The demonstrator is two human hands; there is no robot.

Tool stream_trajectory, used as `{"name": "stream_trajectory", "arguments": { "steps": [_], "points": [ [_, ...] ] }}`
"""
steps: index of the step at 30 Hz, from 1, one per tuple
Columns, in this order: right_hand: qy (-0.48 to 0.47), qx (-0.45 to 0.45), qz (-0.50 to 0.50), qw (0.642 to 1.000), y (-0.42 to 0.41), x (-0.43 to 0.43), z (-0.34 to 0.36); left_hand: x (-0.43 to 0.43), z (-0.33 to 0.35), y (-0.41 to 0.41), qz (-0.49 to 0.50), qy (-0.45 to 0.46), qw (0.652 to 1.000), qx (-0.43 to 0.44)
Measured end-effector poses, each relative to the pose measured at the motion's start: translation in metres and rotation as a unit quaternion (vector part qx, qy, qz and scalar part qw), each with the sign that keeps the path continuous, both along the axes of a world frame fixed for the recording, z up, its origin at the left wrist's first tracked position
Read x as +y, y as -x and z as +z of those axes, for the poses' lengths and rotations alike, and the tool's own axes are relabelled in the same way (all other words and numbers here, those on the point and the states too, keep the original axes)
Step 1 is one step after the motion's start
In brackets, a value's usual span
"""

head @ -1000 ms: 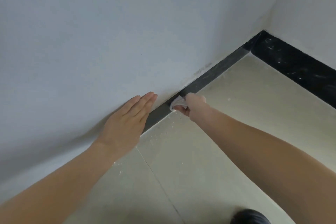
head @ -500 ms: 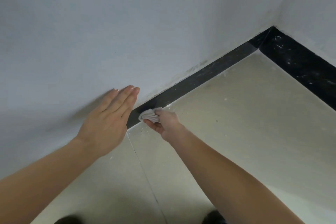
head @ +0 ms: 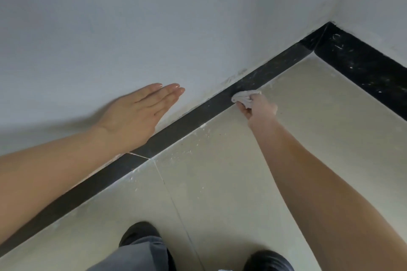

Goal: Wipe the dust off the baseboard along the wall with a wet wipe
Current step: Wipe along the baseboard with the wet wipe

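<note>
Pressing against the black baseboard, a crumpled white wipe is sitting at the strip's lower edge, where it is meeting the floor, roughly midway between the tile joint and the room's corner. The right hand is gripping the wipe, with its fingers curled round the bunched cloth and its knuckles facing up, and the right forearm is reaching in from the lower right. The part of the baseboard between the wipe and the corner is showing faint pale smudges, while the part nearer the person is looking darker and more even.

The left hand is lying flat on the grey-white wall just above the baseboard, holding nothing, its fingers straight and close together and pointing towards the corner. It is resting well apart from the wipe.

White specks are lying scattered on the cream floor along the foot of the baseboard. A thin grout line is running from the baseboard down towards the person. A second baseboard, black and flecked with white marks, is running along the adjoining wall at the right and meeting the first one in the corner. At the bottom edge, two dark shoes and a grey trouser leg are showing.
</note>
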State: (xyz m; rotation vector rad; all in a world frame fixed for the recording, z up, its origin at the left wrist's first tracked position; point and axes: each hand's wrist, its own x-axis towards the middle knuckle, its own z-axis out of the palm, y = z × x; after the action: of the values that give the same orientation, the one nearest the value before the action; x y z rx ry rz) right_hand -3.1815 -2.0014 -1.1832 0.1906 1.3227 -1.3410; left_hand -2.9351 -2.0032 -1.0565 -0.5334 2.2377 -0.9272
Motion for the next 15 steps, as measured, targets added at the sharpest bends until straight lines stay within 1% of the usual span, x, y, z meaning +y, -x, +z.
{"name": "stream_trajectory", "arguments": {
  "steps": [2, 4, 6, 8, 10, 12, 15],
  "points": [
    [-0.02, -0.002, 0.021, 1.0, -0.001, 0.003, -0.004, 0.0, -0.002, 0.004, 0.02, -0.026, 0.999, -0.008],
    [-0.062, -0.037, 0.071, 0.995, -0.024, 0.011, -0.005, -0.003, -0.011, 0.01, 0.027, -0.039, 0.998, 0.035],
    [-0.059, -0.091, 0.142, 0.984, -0.06, 0.017, -0.006, -0.005, -0.017, 0.016, 0.011, -0.03, 0.996, 0.082],
    [-0.055, -0.119, 0.183, 0.974, -0.086, 0.017, 0.002, -0.009, -0.021, 0.023, -0.01, -0.01, 0.995, 0.095],
    [-0.05, -0.121, 0.173, 0.976, -0.09, 0.009, 0.009, -0.011, -0.024, 0.025, -0.024, 0.002, 0.992, 0.124],
    [-0.025, -0.088, 0.139, 0.986, -0.072, -0.007, 0.011, -0.016, -0.027, 0.023, -0.032, 0.015, 0.988, 0.15],
    [0.008, -0.026, 0.072, 0.997, -0.022, -0.026, 0.013, -0.022, -0.03, 0.021, -0.047, 0.015, 0.989, 0.138]
  ]
}}
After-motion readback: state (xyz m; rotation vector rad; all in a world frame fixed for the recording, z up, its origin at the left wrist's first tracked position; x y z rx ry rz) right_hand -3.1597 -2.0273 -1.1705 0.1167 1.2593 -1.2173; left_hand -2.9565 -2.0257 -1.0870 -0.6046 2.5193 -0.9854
